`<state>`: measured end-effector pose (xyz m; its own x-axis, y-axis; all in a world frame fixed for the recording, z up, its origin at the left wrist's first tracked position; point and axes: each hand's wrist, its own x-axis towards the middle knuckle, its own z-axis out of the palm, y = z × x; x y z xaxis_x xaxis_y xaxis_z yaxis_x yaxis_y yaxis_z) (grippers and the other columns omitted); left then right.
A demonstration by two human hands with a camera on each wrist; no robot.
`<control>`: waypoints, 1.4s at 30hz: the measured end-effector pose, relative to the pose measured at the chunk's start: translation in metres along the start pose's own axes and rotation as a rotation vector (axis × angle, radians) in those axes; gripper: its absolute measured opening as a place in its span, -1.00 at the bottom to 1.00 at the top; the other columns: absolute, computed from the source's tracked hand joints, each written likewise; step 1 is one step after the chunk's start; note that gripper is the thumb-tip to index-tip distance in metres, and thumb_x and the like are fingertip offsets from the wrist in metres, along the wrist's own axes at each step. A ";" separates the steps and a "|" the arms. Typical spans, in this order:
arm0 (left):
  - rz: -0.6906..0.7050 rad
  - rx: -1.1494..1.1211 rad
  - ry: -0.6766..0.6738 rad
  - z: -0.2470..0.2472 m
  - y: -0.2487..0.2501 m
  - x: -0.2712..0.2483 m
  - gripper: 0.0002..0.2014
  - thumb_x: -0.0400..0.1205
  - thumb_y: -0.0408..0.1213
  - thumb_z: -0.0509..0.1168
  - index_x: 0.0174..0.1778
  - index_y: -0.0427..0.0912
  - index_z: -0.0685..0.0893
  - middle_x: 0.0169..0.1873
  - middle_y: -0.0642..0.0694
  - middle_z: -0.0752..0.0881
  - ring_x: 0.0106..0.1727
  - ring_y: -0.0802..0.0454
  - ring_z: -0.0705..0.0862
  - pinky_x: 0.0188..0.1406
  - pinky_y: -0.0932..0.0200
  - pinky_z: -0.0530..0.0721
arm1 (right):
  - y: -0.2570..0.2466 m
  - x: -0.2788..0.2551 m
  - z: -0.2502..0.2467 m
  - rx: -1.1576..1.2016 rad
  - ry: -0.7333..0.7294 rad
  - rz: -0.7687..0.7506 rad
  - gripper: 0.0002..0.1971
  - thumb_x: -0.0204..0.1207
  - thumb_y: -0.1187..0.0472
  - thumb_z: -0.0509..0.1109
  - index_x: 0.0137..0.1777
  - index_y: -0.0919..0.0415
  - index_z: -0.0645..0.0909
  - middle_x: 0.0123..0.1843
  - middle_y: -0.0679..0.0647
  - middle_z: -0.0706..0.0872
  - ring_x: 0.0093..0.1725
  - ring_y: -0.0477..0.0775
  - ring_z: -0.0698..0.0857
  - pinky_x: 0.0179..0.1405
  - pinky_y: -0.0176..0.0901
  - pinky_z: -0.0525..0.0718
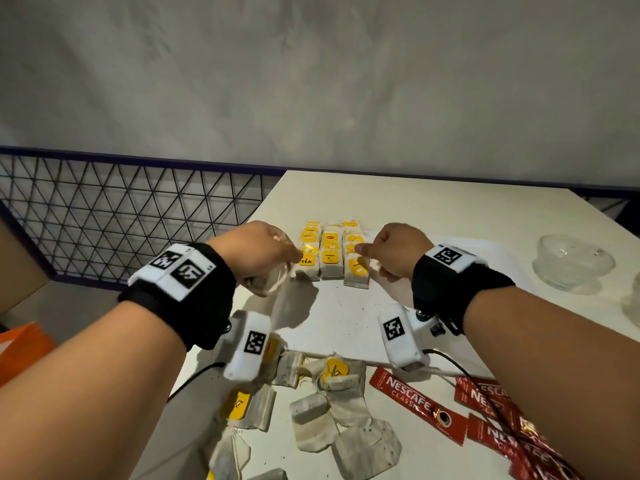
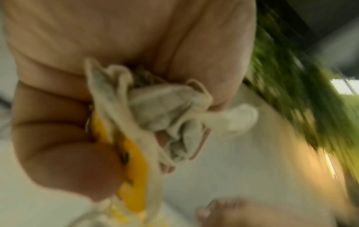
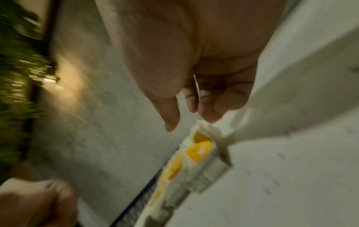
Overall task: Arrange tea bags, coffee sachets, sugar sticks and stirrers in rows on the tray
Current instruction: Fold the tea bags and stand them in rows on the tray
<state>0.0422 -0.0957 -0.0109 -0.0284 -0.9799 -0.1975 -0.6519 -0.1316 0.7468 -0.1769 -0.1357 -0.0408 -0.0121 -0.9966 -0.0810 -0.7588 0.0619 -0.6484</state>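
Tea bags, held lot (image 2: 159, 116): a crumpled bunch with a yellow tag, fingers of my left hand (image 1: 258, 252) curled round it, at the left edge of the laid-out block. Tea bags, arranged lot (image 1: 330, 252): three short columns running away from me, long axis of each bag pointing away, yellow tags up, on the pale tray (image 1: 384, 299) at mid-table. I cannot make out the tray's rim clearly; only a pale sheet edge shows near the front. Relation that matters: the block lies directly between my two hands, the left hand touching or just beside its near-left bag, so the left is the nearer one for adding to that column; I judge the next free slot is at the near end of a row, toward me. Right hand (image 1: 398, 251): loosely curled, holding nothing that I can see, thumb tip at the right column's edge; the right wrist view shows the fingers (image 3: 211, 106) just above the nearest bag's corner, contact uncertain. Tea bags, loose lot (image 1: 325, 407): scattered heap near me on the table (image 1: 433, 209), unsorted. Coffee sachets (image 1: 415, 403): red sticks lying near my right forearm, not yet placed. Glass bowl (image 1: 573, 261): far right, well apart.
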 end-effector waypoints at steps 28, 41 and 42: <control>-0.156 -1.249 0.120 0.038 0.001 -0.001 -0.62 0.67 0.13 0.23 -0.26 -0.12 0.56 -0.47 -0.02 0.53 -0.63 0.07 0.54 -0.57 0.17 0.68 | -0.072 -0.045 -0.021 0.144 0.071 -0.547 -0.86 0.59 0.13 0.34 -0.22 0.03 0.56 -0.47 -0.10 0.63 -0.46 -0.04 0.66 -0.44 -0.26 0.52; 0.308 -0.724 0.012 0.014 0.012 -0.024 -0.87 0.61 -0.31 0.38 -0.24 -0.17 0.61 -0.45 0.01 0.63 -0.56 0.16 0.48 -0.35 0.17 0.66 | -0.065 -0.038 -0.032 0.220 -0.066 -0.576 -0.95 0.55 0.07 0.45 -0.14 -0.03 0.67 -0.32 -0.15 0.70 -0.40 -0.21 0.59 -0.43 -0.38 0.50; 0.309 -0.748 0.012 0.015 0.011 -0.025 -0.88 0.60 -0.29 0.38 -0.24 -0.18 0.61 -0.43 0.00 0.64 -0.54 0.14 0.46 -0.36 0.17 0.65 | -0.063 -0.038 -0.030 0.231 -0.078 -0.570 -0.90 0.56 0.12 0.44 -0.19 0.00 0.67 -0.35 -0.14 0.68 -0.40 -0.17 0.58 -0.42 -0.36 0.49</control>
<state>0.0241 -0.0707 -0.0073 -0.1133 -0.9894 0.0905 0.0633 0.0837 0.9945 -0.1485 -0.1036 0.0258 0.4080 -0.8701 0.2765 -0.4715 -0.4601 -0.7523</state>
